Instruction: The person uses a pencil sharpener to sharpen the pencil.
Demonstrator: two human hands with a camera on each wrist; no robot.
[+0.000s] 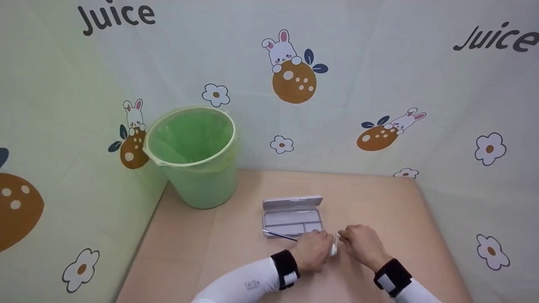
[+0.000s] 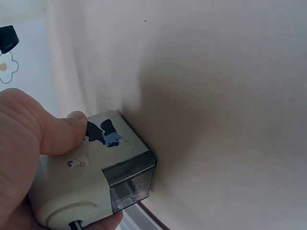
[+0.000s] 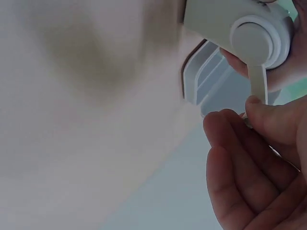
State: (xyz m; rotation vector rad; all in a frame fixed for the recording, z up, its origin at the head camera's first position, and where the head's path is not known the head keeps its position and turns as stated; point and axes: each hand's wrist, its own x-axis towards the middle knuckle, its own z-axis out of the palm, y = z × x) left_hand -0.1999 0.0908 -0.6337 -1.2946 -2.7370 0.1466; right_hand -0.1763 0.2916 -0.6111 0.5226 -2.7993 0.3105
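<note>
My left hand (image 1: 312,251) grips a cream pencil sharpener (image 2: 67,184) with a clear shavings drawer (image 2: 130,189), thumb across its printed top. From the sharpener's hole a dark pencil (image 1: 283,236) sticks out to the left, passing over the front edge of an open pencil case (image 1: 292,205). On the opposite side is the white crank (image 3: 257,79), hanging downward in the right wrist view. Thumb and fingers of my right hand (image 1: 364,245) pinch the crank's end, hiding most of its knob.
A light green bucket (image 1: 210,185) stands at the table's back left. The pencil case's grey tray is divided into compartments, its lid raised at the back. A patterned cloth (image 1: 337,126) hangs behind and beside the tan tabletop (image 1: 185,252).
</note>
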